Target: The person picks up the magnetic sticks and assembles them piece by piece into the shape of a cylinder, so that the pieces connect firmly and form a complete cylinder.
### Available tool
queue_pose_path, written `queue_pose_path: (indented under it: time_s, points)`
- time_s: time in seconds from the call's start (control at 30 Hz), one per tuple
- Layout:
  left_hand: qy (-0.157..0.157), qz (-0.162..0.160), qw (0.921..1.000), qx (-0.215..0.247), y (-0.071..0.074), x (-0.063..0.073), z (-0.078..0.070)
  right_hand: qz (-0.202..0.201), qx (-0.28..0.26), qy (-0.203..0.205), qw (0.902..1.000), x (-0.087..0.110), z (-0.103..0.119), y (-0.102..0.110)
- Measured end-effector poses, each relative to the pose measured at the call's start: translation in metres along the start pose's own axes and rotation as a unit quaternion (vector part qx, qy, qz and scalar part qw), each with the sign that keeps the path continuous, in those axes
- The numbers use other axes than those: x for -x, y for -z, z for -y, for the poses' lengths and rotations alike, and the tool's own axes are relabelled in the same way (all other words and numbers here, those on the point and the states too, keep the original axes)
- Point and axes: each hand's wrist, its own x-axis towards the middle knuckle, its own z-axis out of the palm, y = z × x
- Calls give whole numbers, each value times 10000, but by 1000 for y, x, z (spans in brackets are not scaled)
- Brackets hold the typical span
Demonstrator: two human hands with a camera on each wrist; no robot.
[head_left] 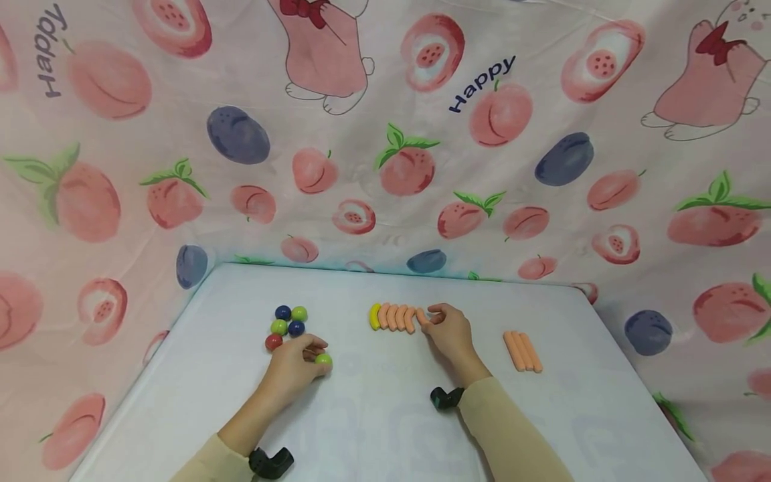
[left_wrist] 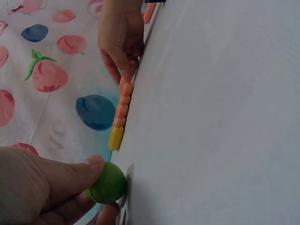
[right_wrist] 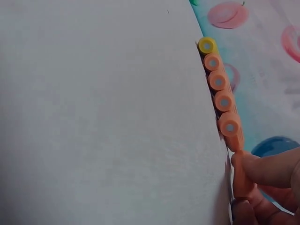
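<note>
"What do our hands hold?"

"Our left hand point(head_left: 295, 365) pinches a green ball point(head_left: 323, 361) just to the right of the red ball point(head_left: 274, 342) and its cluster point(head_left: 279, 327). Our right hand point(head_left: 450, 331) pinches a curved orange piece point(head_left: 422, 317) at the right end of the row point(head_left: 393, 316), whose left end is a yellow piece point(head_left: 375, 316)."

"Which step are we on?"

"Arranging shapes on the bench point(head_left: 385, 415), we judge. The pinched piece slants away from its neighbour; we can't tell whether they touch."

"And the next move?"

"Probably it calls for turning that piece to match the row, and steadying the ball against rolling."
</note>
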Motion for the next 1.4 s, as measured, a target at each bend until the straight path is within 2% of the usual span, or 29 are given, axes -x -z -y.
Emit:
queue_pose_path:
  time_s: [0.23, 0.37, 0.5, 0.63, 0.73, 0.87, 1.0, 1.07, 1.23, 1.4]
  points:
    - [-178, 209, 9996, -16, -10, 2, -8, 117, -162, 66, 9998, 9, -3, 6]
    - [-234, 364, 9991, 50, -16, 2, -13, 320, -220, 64, 9992, 17, -3, 10]
    - [-299, 499, 9983, 58, -24, 2, -17, 696, -704, -109, 9950, 26, -4, 14]
    - [-408, 641, 9971, 85, -32, 2, -21, 1183, -1435, -266, 9822, 35, -3, 16]
    - [-529, 796, 9953, 137, -37, 2, -25, 1564, -1792, -293, 9709, 40, -2, 18]
    - [-631, 1001, 9928, 162, -42, 3, -29, 2068, -2260, -396, 9511, 46, -1, 18]
    - [-660, 1119, 9914, 149, -48, 4, -33, 2290, -2742, -467, 9328, 50, 0, 18]
    - [-683, 1159, 9908, 156, -50, 4, -34, 2204, -2773, -376, 9344, 51, 0, 16]
    - [-724, 1177, 9902, 180, -55, 4, -37, 1948, -2409, -153, 9507, 54, 2, 16]
    - [-727, 1100, 9910, 238, -59, 5, -42, 2109, -2540, -280, 9435, 60, 5, 13]
